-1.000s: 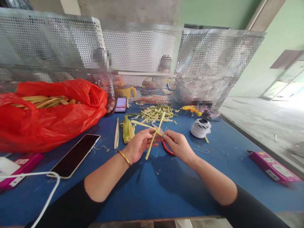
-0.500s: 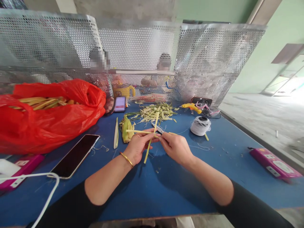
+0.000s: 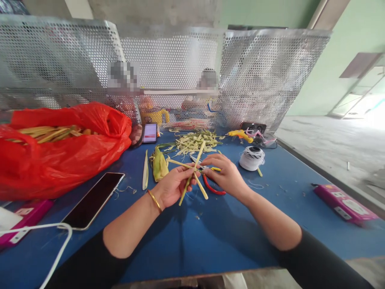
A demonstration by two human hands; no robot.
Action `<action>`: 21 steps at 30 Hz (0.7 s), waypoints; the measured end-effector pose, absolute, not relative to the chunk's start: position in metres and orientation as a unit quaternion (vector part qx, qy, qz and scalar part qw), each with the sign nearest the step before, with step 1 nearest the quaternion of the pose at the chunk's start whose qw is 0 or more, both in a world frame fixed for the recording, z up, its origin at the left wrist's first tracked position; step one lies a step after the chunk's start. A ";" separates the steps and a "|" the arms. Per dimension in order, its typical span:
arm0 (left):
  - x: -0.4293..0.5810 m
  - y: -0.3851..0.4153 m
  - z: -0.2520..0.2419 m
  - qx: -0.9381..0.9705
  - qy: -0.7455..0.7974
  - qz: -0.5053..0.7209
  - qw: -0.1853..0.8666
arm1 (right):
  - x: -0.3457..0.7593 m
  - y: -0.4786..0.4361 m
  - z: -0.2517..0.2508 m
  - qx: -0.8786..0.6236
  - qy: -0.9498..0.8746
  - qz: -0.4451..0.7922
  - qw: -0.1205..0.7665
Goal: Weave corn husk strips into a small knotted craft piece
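My left hand (image 3: 177,180) pinches several pale yellow-green plant strips (image 3: 201,188) where they cross. Their ends fan out up, left and down like a star. My right hand (image 3: 227,172) is just to the right of the crossing, its fingers stretched out and a gap showing between thumb and fingers. Whether a fingertip touches the strips I cannot tell. Beneath the right hand lies a pair of cutters (image 3: 210,186) with red and yellow handles, partly covered. A folded green husk (image 3: 159,164) and a single flat leaf piece (image 3: 145,170) lie left of my hands.
Behind the hands is a heap of trimmings (image 3: 198,140). A white thread spool (image 3: 252,158) and yellow glue gun (image 3: 240,135) stand to the right. At left are a red bag (image 3: 69,160) of strips and a phone (image 3: 93,200). A perforated metal screen (image 3: 180,60) borders the table.
My right hand has let go of a strip and its fingers have spread. One strip end now points down to the right. The red cutter handle has come into sight.
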State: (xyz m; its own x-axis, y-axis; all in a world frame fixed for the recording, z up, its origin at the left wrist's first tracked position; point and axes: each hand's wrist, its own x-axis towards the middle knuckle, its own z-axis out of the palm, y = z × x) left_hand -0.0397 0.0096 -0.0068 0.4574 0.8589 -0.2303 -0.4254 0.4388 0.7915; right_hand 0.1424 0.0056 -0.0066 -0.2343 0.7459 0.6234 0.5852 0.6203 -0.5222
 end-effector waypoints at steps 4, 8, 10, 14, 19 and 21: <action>-0.039 0.009 -0.012 0.356 0.308 0.395 0.789 | 0.138 0.004 -0.014 -0.401 -0.820 0.084 0.400; -0.041 0.011 -0.013 0.336 0.292 0.365 0.818 | 0.135 0.002 -0.015 -0.421 -0.820 0.073 0.380; -0.042 0.010 -0.011 0.314 0.293 0.351 0.832 | 0.135 0.001 -0.016 -0.415 -0.822 0.055 0.387; -0.041 0.006 -0.008 0.293 0.294 0.332 0.847 | 0.132 0.002 -0.022 -0.401 -0.820 0.062 0.403; -0.038 0.005 -0.011 0.323 0.297 0.345 0.830 | 0.130 0.007 -0.030 -0.420 -0.804 0.092 0.411; -0.037 0.006 -0.012 0.350 0.303 0.354 0.812 | 0.131 0.008 -0.031 -0.424 -0.804 0.098 0.406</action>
State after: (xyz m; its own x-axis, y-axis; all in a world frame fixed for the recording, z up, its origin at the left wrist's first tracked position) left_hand -0.0372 0.0057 -0.0122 0.5650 0.7881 -0.2442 -0.3635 0.5035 0.7838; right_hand 0.1309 0.0083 -0.0311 -0.3106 0.7603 0.5706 0.6017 0.6219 -0.5011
